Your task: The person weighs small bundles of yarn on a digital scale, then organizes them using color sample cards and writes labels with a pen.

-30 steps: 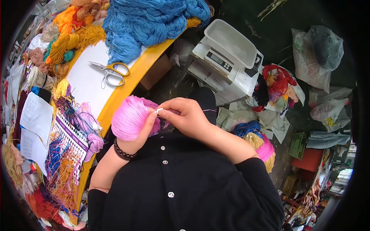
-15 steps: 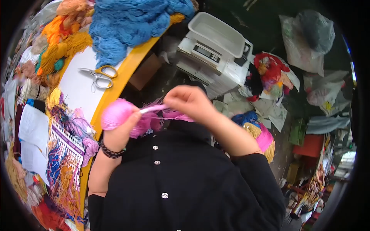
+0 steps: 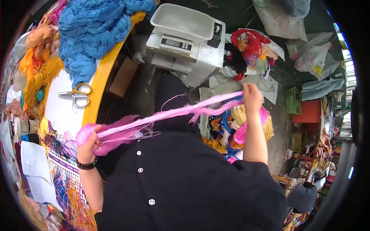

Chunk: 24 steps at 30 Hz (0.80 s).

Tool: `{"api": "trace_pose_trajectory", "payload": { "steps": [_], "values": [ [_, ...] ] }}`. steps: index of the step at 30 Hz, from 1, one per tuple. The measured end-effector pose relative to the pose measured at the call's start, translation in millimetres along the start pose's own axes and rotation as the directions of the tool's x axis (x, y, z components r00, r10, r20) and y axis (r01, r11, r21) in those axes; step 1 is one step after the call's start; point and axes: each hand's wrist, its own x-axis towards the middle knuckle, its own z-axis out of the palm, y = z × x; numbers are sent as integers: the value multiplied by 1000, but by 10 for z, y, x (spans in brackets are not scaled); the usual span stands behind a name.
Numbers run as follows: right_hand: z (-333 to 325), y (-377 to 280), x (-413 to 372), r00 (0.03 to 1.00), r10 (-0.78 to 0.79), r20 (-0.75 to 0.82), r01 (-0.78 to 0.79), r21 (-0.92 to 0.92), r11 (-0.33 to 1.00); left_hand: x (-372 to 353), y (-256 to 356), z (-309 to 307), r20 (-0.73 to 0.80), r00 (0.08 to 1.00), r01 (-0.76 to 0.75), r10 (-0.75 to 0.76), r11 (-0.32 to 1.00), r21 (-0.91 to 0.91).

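Observation:
Pink yarn (image 3: 154,118) stretches across my lap between both hands, with loose strands and a frayed bunch hanging beneath it. At the left, my left hand (image 3: 88,148) is closed around the yarn, and a rounded pink bundle bulges past its fingers. My right hand (image 3: 252,98) pinches the far end of the strands, raised out to the right. Scissors (image 3: 79,94) with yellow and grey handles lie on the white tabletop (image 3: 61,115), apart from my left hand.
A large blue yarn heap (image 3: 92,30) covers the table's far end. Ahead stands a scale (image 3: 181,29) with a white tray. Multicoloured skeins (image 3: 250,123) sit in a bag at my right. A thread sample card (image 3: 63,165) and papers (image 3: 36,161) lie at left.
My right hand has moved far to the right, drawing the pink strands out long. My left hand has shifted left and slightly down, still holding the bundle. The view has turned somewhat.

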Motion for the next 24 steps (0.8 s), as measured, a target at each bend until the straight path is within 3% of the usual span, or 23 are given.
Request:
{"api": "trace_pose_trajectory", "payload": {
  "steps": [3,5,6,7,9,10,11,12,13,14,15,16,17,18,19,20,22,24],
  "values": [
    [360,290,-231,996,-29,80,53,-307,950,60,-83,75,-18,999,-48,49,998,46],
    [526,170,-289,952,-293,94,307,-248,919,104,-124,165,-35,996,-76,78,995,61],
    [551,-138,-279,916,-402,12,402,-36,915,125,-112,257,-35,996,-78,77,997,-18],
    [559,-527,-287,911,-408,66,396,147,907,143,-92,328,-39,996,-80,76,992,-93],
    [597,-1319,-435,877,-438,196,252,589,768,146,-38,454,56,995,-63,83,956,-287],
    [555,-1716,-545,806,-525,272,129,785,606,143,15,554,118,986,-65,119,919,-389],
    [467,-2067,-594,660,-622,421,25,816,578,125,81,629,196,969,-49,151,893,-447],
    [430,-2366,-695,576,-695,430,-13,855,518,89,187,772,224,958,-60,178,891,-450],
    [450,-2609,-769,528,-785,324,31,916,399,70,253,859,242,947,-83,212,888,-453],
    [466,-2817,-857,532,-811,244,54,946,321,44,308,935,227,943,-111,245,871,-479],
    [344,-2986,-893,489,-796,356,-122,932,341,69,343,925,297,909,-143,292,888,-437],
    [299,-3126,-902,456,-822,342,-137,939,315,83,381,940,370,869,-173,329,902,-396],
    [248,-3237,-904,397,-813,426,-262,902,344,2,398,1029,220,922,-210,318,889,-407],
    [225,-3314,-919,329,-798,506,-381,844,378,-7,376,1016,214,923,-211,318,888,-409],
    [266,-3367,-942,251,-769,588,-520,752,405,-1,338,1003,157,916,-316,369,906,-283],
    [279,-3390,-943,247,-770,588,-520,751,407,3,315,997,107,899,-408,424,901,-146],
    [295,-3412,-946,186,-727,661,-537,688,488,-4,319,1037,65,893,-433,446,889,-146],
    [368,-3349,-985,241,-764,598,-511,748,424,-1,334,1053,43,884,-463,465,885,-45]
  ]
}}
